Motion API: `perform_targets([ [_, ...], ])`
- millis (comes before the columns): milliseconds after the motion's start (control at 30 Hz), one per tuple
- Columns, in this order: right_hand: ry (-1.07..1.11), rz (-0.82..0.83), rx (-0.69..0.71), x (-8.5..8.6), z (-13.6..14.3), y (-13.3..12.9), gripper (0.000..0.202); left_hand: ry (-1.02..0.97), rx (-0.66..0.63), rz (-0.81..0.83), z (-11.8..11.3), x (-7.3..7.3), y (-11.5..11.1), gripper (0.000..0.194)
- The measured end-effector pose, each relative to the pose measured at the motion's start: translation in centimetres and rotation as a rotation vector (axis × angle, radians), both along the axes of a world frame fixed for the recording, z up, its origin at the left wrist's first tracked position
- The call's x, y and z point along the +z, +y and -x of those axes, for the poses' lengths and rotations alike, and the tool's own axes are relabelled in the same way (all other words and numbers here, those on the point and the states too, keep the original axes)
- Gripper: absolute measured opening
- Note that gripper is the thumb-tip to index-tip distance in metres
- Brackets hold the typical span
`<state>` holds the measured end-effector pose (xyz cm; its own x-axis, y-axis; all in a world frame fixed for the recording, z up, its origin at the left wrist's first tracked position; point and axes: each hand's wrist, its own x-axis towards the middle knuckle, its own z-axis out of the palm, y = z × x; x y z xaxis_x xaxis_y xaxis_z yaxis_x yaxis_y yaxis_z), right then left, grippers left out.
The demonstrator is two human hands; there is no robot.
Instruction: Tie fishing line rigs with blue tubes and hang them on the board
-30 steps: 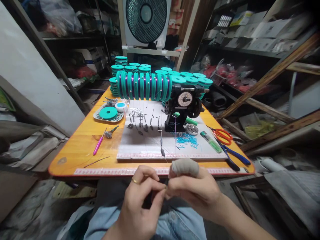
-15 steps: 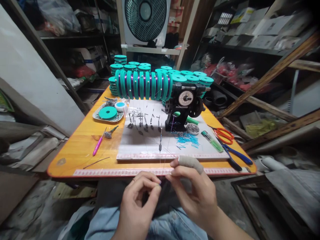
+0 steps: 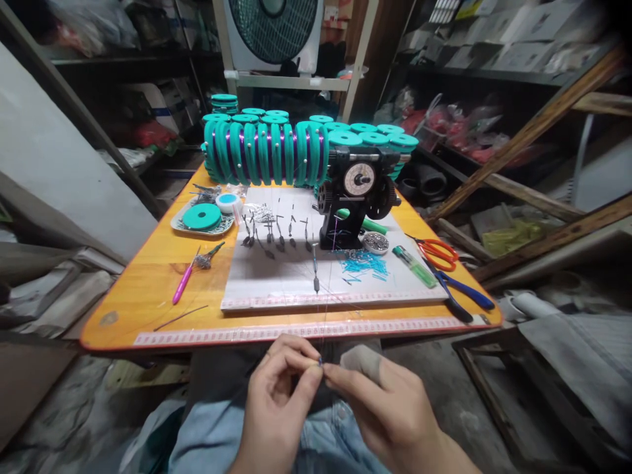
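In front of my lap, my left hand (image 3: 279,398) pinches a tiny dark blue piece (image 3: 320,361) between thumb and forefinger; its exact kind is too small to tell. My right hand (image 3: 390,401), with a grey wrap (image 3: 361,363) on one finger, meets it there, fingertips closed and touching the left ones. What the right fingertips hold is hidden. A thin line (image 3: 324,317) runs from the board toward both hands. Beyond it, a dark weight-shaped piece (image 3: 316,283) hangs or lies over the white board (image 3: 276,283).
Teal foam spools (image 3: 266,153) wound with purple line sit on a black winder (image 3: 342,220). Blue small tubes (image 3: 365,265), a dish of metal bits (image 3: 376,243), orange scissors (image 3: 439,253), blue pliers (image 3: 467,293) and a pink-handled tool (image 3: 182,284) lie on the table (image 3: 121,299).
My right hand has moved down and left, bringing its fingertips against my left hand. Its wrapped finger is now folded back. The view has shifted slightly.
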<state>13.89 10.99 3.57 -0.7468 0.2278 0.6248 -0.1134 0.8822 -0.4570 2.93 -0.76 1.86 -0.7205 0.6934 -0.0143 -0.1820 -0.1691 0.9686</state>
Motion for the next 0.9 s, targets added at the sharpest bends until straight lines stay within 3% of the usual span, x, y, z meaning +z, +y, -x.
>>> perform_targets([
  [67, 0.078, -0.189, 0.023, 0.6, -0.6, 0.6, 0.028, 0.308, 0.028, -0.003, 0.2, -0.2, -0.1, 0.014],
  [100, 0.076, -0.181, 0.033, 0.9, -0.9, 0.8, 0.027, 0.427, 0.043, -0.014, 0.2, -0.2, -0.1, 0.013],
  [167, 0.020, 0.021, 0.078, 1.5, -1.1, 1.0, 0.021, 0.537, 0.068, -0.029, 0.0, -0.1, -0.1, 0.014],
  [300, -0.023, 0.698, 0.243, 1.8, -1.1, 0.6, 0.009, 0.308, 0.058, -0.034, -0.8, 0.6, -0.2, 0.011],
  [400, 0.060, 0.991, 0.279, 0.9, -0.7, 0.0, 0.013, -0.026, -0.031, -0.042, -1.1, 1.2, -0.2, 0.012],
  [467, 0.088, 0.986, 0.204, 0.3, -0.4, -0.4, 0.005, -0.187, -0.065, -0.048, -1.0, 1.5, -0.2, 0.016],
  [667, 0.201, 0.818, -0.004, -0.6, -0.3, -2.0, 0.029, -0.376, -0.127, -0.102, -0.7, 2.0, 0.1, 0.018],
  [800, 0.191, 0.503, 0.004, -0.2, -0.4, -2.5, 0.040, -0.385, -0.138, -0.099, -0.8, 2.2, 0.2, 0.017],
  [900, 0.153, 0.435, -0.004, 0.2, -0.2, -2.5, 0.039, -0.380, -0.139, -0.088, -0.8, 2.2, 0.3, 0.018],
])
